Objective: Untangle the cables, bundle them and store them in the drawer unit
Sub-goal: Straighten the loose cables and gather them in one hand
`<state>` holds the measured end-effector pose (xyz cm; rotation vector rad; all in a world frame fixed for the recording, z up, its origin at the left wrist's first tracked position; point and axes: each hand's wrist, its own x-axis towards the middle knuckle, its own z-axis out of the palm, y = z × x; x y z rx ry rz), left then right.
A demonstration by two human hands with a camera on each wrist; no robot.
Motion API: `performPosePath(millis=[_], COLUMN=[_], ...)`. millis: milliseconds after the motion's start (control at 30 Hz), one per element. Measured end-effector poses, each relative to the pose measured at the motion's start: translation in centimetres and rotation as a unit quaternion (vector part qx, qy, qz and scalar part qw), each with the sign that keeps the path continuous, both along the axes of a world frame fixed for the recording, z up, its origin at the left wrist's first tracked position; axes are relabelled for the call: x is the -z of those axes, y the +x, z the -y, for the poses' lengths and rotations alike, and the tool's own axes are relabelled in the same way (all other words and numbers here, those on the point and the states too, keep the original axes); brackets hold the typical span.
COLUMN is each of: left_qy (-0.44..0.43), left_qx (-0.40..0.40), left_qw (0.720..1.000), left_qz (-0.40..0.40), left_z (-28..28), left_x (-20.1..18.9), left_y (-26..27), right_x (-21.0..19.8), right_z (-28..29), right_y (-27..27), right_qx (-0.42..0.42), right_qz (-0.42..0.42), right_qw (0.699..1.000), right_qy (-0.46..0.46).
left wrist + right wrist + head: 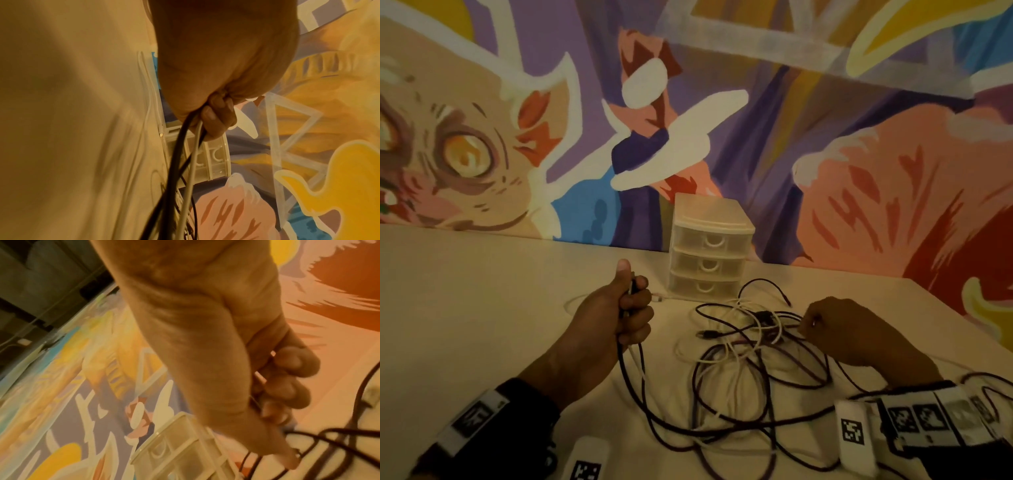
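A tangle of dark and white cables [750, 346] lies on the white table [465, 308] in front of a small translucent drawer unit [709, 253] with all three drawers closed. My left hand [626, 308] is raised in a fist and grips a dark cable and a white cable [193, 146] that hang down from it toward the heap. My right hand [835, 329] rests at the right edge of the tangle, its fingers [296, 374] curled round dark strands [339, 439]. In the right wrist view the drawer unit [180, 449] shows below the hand.
A painted mural wall [825, 137] stands close behind the drawer unit. A white cable end [661, 298] lies on the table left of the unit. Cable loops [705, 428] trail toward the near edge between my wrists. The table's right edge [962, 308] runs diagonally past my right hand.
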<state>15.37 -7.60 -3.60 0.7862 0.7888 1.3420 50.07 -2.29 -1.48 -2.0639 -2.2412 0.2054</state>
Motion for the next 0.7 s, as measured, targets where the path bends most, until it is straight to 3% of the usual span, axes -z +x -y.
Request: performPosePath(millis=[133,267,367,433,567,700], left_qy=[0.000,-0.004,0.000,0.000,-0.002,-0.003], left_qx=[-0.002,-0.003,0.001,0.006,0.011,0.012], left_qw=[1.000,1.000,1.000,1.000,1.000,1.000], left_qz=[0.004,-0.004,-0.009,-0.010,-0.013,-0.020], left_z=[0.0,0.1,0.0,0.0,-0.2,-0.5], left_x=[0.0,0.0,0.1,0.2,0.5,0.7], left_y=[-0.1,-0.1,-0.1,-0.1,-0.3,-0.2], right_x=[-1.6,-1.7,-1.6,-1.2,0.1,0.4], right_z=[2.0,3.2,3.0,2.7,1.1,0.2], right_y=[-3.4,-4.8,-3.9,-3.4,-1.8,-0.9], right_qx=[-0.079,-0.143,-0.154,-0.137,0.007,0.014], right_qz=[-0.164,-0.040,-0.076,-0.106,-0.205,-0.187], right_qw=[0.983,0.979,0.974,0.976,0.963,0.969], right_qy=[0.007,-0.142,-0.146,-0.135,-0.176,-0.160])
